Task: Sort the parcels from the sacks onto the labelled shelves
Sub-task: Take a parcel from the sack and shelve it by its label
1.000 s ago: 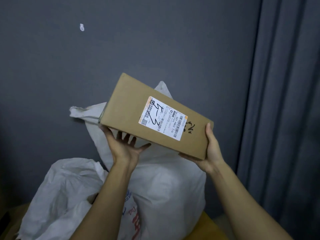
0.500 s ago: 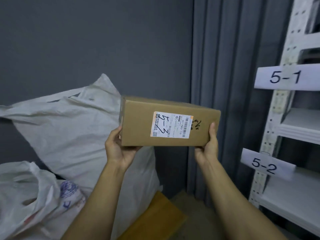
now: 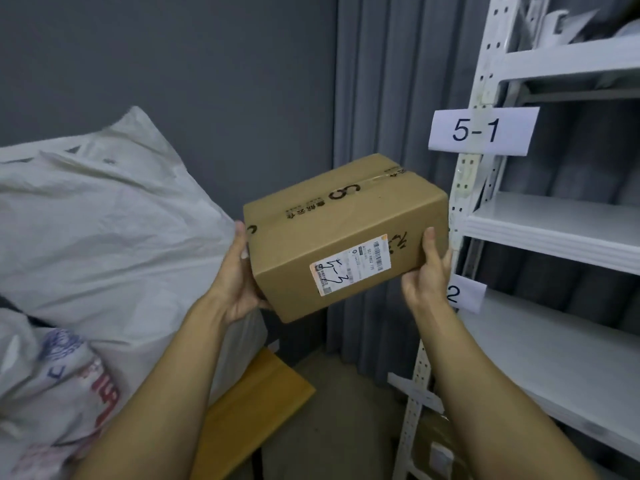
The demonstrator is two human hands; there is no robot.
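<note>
I hold a brown cardboard box (image 3: 339,223) in the air at chest height, tilted with its right end higher. Its white shipping label (image 3: 349,268) has "5-3" handwritten on it. My left hand (image 3: 239,282) grips the box's left end and underside. My right hand (image 3: 427,275) grips its right end. To the right stands a white metal shelf unit (image 3: 554,230); one paper tag reads "5-1" (image 3: 481,131), and my right hand half covers the tag below it (image 3: 464,294), of which only a "2" shows. White woven sacks (image 3: 104,237) lie at the left.
A grey wall and a grey curtain (image 3: 388,98) are behind the box. A yellow-brown board (image 3: 256,407) lies on the floor under my arms. A second sack with red and blue print (image 3: 69,382) sits lower left. Pale packages sit on the top shelf (image 3: 568,22).
My view has swung right, from the sacks toward the shelves. The box has come lower and tipped, so its taped top now shows. Both hands have kept their hold.
</note>
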